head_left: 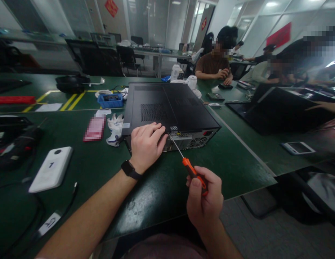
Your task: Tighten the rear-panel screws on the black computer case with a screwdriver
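A black computer case (162, 104) lies on its side on the green table, its rear panel facing me. My left hand (147, 144) is closed over the near edge of the case, with thumb and forefinger beside the screwdriver's tip. In my right hand (206, 192) is an orange and black screwdriver (189, 167), gripped by its handle. The shaft points up and left to the rear edge of the case. Whether a screw sits at the tip is hidden by my left fingers.
Left of the case lie a white-grey glove (115, 129), a blue bin of small parts (110, 101), a pink packet (94, 128) and a white power bank (51, 169). A phone (298, 148) and an open laptop (286, 109) are at right. Other people sit beyond.
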Motion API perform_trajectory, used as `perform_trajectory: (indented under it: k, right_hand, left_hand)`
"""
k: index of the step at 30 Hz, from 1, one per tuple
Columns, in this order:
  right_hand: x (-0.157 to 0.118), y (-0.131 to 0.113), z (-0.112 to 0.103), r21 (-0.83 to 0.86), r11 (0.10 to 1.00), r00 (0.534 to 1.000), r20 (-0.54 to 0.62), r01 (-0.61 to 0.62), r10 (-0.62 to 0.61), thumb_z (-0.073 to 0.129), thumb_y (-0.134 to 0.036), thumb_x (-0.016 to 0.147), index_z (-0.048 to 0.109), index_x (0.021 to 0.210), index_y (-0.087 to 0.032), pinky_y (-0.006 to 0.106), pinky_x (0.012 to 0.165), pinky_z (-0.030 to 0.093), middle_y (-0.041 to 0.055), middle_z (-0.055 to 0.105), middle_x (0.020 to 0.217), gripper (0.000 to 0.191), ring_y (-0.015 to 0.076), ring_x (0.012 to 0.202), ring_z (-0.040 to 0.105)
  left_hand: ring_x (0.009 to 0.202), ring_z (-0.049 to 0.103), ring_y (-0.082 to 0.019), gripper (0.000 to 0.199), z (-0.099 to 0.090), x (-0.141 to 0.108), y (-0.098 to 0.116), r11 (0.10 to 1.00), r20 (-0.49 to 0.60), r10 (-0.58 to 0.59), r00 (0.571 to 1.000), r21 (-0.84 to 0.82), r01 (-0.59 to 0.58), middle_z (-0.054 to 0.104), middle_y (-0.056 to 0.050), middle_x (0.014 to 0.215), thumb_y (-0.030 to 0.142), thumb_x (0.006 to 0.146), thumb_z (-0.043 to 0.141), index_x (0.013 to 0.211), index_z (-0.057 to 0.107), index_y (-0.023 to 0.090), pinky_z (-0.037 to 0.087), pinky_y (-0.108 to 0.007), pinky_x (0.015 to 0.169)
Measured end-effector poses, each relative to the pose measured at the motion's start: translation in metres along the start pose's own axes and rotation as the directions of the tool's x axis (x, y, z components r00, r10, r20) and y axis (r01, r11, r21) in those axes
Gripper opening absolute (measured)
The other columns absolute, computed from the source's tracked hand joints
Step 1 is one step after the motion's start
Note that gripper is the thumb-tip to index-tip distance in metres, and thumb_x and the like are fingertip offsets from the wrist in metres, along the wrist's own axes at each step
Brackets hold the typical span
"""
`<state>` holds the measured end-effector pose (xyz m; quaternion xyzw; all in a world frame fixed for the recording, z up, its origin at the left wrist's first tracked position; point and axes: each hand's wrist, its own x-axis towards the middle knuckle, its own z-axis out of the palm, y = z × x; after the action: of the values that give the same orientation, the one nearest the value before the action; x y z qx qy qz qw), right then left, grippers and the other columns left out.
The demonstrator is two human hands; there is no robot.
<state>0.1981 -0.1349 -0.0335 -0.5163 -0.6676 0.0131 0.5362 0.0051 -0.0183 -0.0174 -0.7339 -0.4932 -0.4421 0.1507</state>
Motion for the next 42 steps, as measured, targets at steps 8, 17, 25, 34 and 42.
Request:
perform_trajectory:
  k: [8, 17, 25, 34, 42]
  right_hand:
    - [0.004, -0.004, 0.0, -0.021, 0.999, 0.999, 0.004, 0.05, -0.049, 0.058, -0.021, 0.095, 0.059, 0.123, -0.021, 0.031, 0.063, 0.06, 0.0055, 0.072, 0.094, 0.027, 0.018, 0.074, 0.073]
    - [0.008, -0.009, -0.001, -0.016, 0.998, 0.998, 0.015, 0.053, -0.053, 0.06, -0.023, 0.093, 0.057, 0.123, -0.021, 0.034, 0.069, 0.063, 0.0072, 0.072, 0.1, 0.03, 0.02, 0.08, 0.074]
    - [0.007, -0.006, -0.001, -0.068, 0.997, 0.999, 0.01, 0.044, -0.044, 0.057, -0.024, 0.098, 0.06, 0.122, -0.021, 0.031, 0.063, 0.062, 0.0054, 0.075, 0.092, 0.025, 0.018, 0.07, 0.075]
    - [0.005, -0.006, -0.004, 0.003, 0.999, 0.998, 0.055, 0.036, -0.036, 0.055, -0.023, 0.096, 0.056, 0.129, -0.019, 0.032, 0.066, 0.06, 0.0078, 0.072, 0.1, 0.033, 0.0178, 0.074, 0.072]
    - [0.014, -0.01, -0.005, 0.0, 0.99, 0.989, 0.044, 0.138, -0.138, 0.053, -0.017, 0.091, 0.054, 0.125, -0.02, 0.035, 0.072, 0.06, 0.0083, 0.067, 0.103, 0.034, 0.0211, 0.087, 0.07]
  left_hand:
    - [0.118, 0.069, -0.028, 0.02, -0.001, 0.001, 0.001, 1.0, 0.011, -0.004, 1.0, 0.011, 0.004, 0.076, -0.008, 0.122, 0.03, 0.097, 0.065, 0.115, 0.071, 0.025, 0.045, -0.048, 0.1]
    - [0.118, 0.069, -0.028, 0.019, -0.001, 0.002, 0.001, 1.0, 0.007, 0.0, 1.0, 0.008, 0.0, 0.077, -0.007, 0.121, 0.03, 0.097, 0.065, 0.115, 0.071, 0.025, 0.045, -0.047, 0.1]
    - [0.119, 0.069, -0.028, 0.02, 0.0, 0.001, 0.001, 1.0, 0.006, -0.004, 1.0, 0.0, 0.004, 0.076, -0.007, 0.122, 0.03, 0.097, 0.065, 0.115, 0.071, 0.025, 0.044, -0.047, 0.1]
    - [0.117, 0.069, -0.027, 0.019, 0.0, 0.001, 0.001, 1.0, -0.008, 0.013, 1.0, 0.023, -0.013, 0.076, -0.007, 0.121, 0.031, 0.098, 0.065, 0.114, 0.071, 0.023, 0.044, -0.046, 0.099]
    - [0.115, 0.07, -0.027, 0.018, 0.0, 0.002, 0.002, 0.999, -0.026, 0.022, 0.999, 0.027, -0.021, 0.077, -0.006, 0.119, 0.03, 0.097, 0.067, 0.113, 0.07, 0.023, 0.045, -0.046, 0.097]
